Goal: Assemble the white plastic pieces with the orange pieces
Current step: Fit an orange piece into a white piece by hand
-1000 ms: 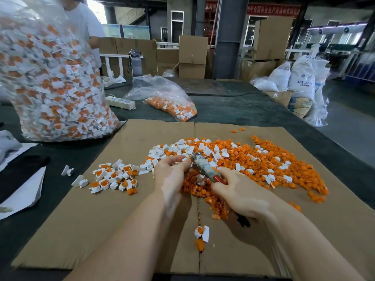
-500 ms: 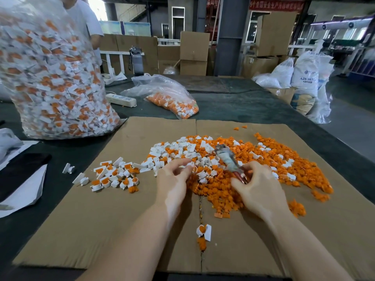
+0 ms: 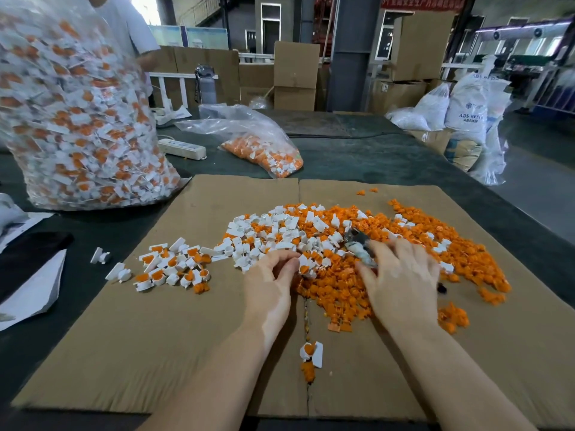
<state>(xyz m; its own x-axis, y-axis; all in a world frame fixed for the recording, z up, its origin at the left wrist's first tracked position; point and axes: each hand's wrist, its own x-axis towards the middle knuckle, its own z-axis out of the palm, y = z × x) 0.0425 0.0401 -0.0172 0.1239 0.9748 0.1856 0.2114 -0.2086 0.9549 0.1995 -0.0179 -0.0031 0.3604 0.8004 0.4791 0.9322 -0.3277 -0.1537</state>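
Observation:
A broad heap of orange pieces (image 3: 413,247) mixed with white plastic pieces (image 3: 273,231) lies on a flat cardboard sheet (image 3: 149,337). My left hand (image 3: 273,281) pinches a white piece with an orange insert (image 3: 306,265) at the heap's near edge. My right hand (image 3: 401,281) lies palm down on the orange pieces and holds a pair of pliers (image 3: 357,244), whose metal jaws stick out past the fingers. To the left sits a small group of joined white-and-orange pieces (image 3: 171,269). One joined piece (image 3: 311,353) lies alone near the cardboard's centre seam.
A big clear bag of joined pieces (image 3: 77,119) stands at the back left. A smaller bag (image 3: 264,147) and a white power strip (image 3: 182,149) lie behind the cardboard. A person in a white shirt (image 3: 124,23) stands beyond. Paper and a black item (image 3: 28,259) lie left.
My right hand has moved right and down onto the orange heap, taking the pliers away from my left hand. My left hand stays at the heap's edge with its piece.

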